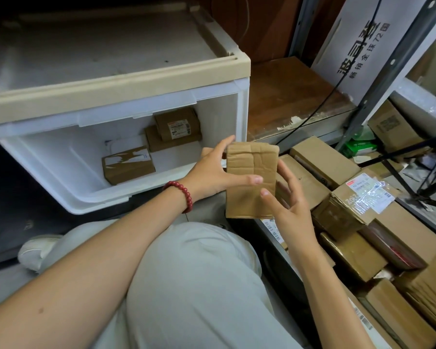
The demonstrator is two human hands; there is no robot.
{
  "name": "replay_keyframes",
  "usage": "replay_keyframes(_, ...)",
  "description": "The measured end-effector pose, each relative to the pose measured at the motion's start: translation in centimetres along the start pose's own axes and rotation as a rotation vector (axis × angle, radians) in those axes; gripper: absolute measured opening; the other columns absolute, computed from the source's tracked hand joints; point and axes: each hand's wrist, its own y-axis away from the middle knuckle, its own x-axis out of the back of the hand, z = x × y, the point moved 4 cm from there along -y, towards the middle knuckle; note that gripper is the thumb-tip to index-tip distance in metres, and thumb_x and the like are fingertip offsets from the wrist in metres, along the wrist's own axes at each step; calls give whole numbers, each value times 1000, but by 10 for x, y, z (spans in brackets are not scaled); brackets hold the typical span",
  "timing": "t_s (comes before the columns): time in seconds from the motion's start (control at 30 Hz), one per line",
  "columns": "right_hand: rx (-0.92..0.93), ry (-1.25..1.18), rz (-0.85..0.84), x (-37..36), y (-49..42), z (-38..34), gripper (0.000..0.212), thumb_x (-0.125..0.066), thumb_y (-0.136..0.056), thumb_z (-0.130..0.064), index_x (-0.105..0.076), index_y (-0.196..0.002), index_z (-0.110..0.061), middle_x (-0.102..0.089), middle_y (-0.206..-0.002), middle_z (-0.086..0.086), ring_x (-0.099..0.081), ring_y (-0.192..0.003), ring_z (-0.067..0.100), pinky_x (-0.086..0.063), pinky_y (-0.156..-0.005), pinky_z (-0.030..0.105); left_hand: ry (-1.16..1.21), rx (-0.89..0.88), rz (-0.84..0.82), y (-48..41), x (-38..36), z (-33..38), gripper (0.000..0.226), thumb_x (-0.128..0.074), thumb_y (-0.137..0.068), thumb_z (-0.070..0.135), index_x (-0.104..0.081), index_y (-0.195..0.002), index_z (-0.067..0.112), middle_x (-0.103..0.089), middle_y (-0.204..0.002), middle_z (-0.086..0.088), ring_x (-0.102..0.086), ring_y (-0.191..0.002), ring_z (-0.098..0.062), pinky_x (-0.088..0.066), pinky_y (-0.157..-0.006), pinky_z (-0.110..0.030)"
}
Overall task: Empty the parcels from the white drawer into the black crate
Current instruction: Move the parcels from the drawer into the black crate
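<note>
**Storage corner: one parcel in both hands, three left in drawer**

Metal shelving (378, 96) stands on the right of a cramped storage corner, with a worn wooden shelf board (295, 96), a black cable (312, 109) trailing across it, and a white printed carton (363, 46) leaning at the back.

The white drawer (48, 159) is pulled out of its beige-topped cabinet (136, 81) at left. Three brown parcels lie in it: a torn-label parcel (127, 165) near the front, and at the back right a labelled parcel (178, 127) lying on top of a flat parcel (161, 144).

The held parcel (252, 177) is in the air, upright, with its plain creased face to the camera. It is just right of the drawer's front right corner and over the near end of the black crate (280, 270).

The left hand (212, 172) grips the parcel's left edge, thumb across the front, fingers behind. A red bead bracelet (184, 195) is on that wrist. The right hand (290, 205) holds the lower right side, thumb pressed on the front, fingers spread behind.

The crate, at lower right, is heaped with cardboard parcels, among them a taped parcel (358, 205) with a shipping label under clear tape. Only part of the crate's dark side shows.

A knee in pale trousers (199, 273) fills the foreground, with a white shoe (35, 250) at left.
</note>
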Motion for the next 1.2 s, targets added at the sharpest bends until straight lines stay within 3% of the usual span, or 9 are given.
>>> replay_keyframes(0.17,-1,-13,-30,-3,1,-3,57,-59,-95,-24,-36,-143,-44,-40,-143,-15,-41,-129,3,-38,-87,15,29,-37,11,0,1,-3,74,-81,-66,47,-40,-127,33,-49,-123,10,-52,-112,-8,-48,-91,-27)
replay_keyframes(0.27,-12,-72,-35,2,2,-3,54,-58,-95,-20,-40,-140,-45,-49,-139,-14,-45,-128,5,-46,-99,33,31,-32,45,-2,4,-7,72,-78,-69,51,-40,-128,34,-50,-121,11,-52,-113,-9,-48,-93,-31)
replay_keyframes(0.37,-38,-78,-25,12,3,0,50,-56,-97,-19,-45,-136,-47,-50,-139,-21,-43,-132,5,-36,-111,50,12,21,34,-4,4,-9,91,-76,-58,64,-36,-135,39,-43,-127,3,-47,-116,-13,-50,-96,-40)
replay_keyframes(0.5,-46,-94,28,14,4,-4,50,-57,-96,-13,-43,-133,-44,-49,-135,-26,-46,-125,-7,-37,-112,37,-4,57,-26,-5,-3,-12,91,-72,-42,81,-52,-122,42,-48,-125,5,-54,-112,-11,-52,-95,-42)
replay_keyframes(0.63,-228,-167,169,21,6,3,72,-65,-88,-35,-26,-148,-34,-38,-143,-12,-43,-125,5,-41,-106,36,37,58,-23,-6,-2,-5,84,-72,-46,78,-55,-119,40,-55,-123,11,-58,-110,-9,-52,-94,-38)
replay_keyframes(0.8,-359,-459,223,49,15,6,80,-68,-76,-48,-33,-145,-32,-56,-129,-6,-61,-110,10,-54,-91,40,50,69,-205,-10,-20,33,76,-71,-68,66,-49,-132,31,-61,-118,5,-66,-96,-10,-56,-84,-30)
replay_keyframes(1.0,-357,-540,506,100,35,17,84,-71,-78,-43,-25,-148,-31,-51,-135,-1,-56,-115,15,-48,-100,42,-170,-23,-311,-31,-75,88,68,-57,-85,57,-30,-140,29,-50,-122,7,-53,-107,-12,-45,-79,-25)
replay_keyframes(1.1,-344,-527,694,132,47,24,81,-73,-79,-41,-28,-145,-28,-54,-131,1,-56,-116,17,-46,-102,39,-184,-50,-362,-33,-122,100,58,-54,-86,59,-35,-133,30,-52,-115,7,-55,-98,-10,-45,-79,-28)
replay_keyframes(1.2,-354,-601,910,167,66,39,76,-73,-80,-39,-32,-142,-24,-57,-125,2,-59,-111,17,-49,-99,41,-120,-40,-414,-29,-181,103,54,-55,-87,57,-41,-131,30,-52,-116,3,-53,-108,-17,-47,-88,-32)
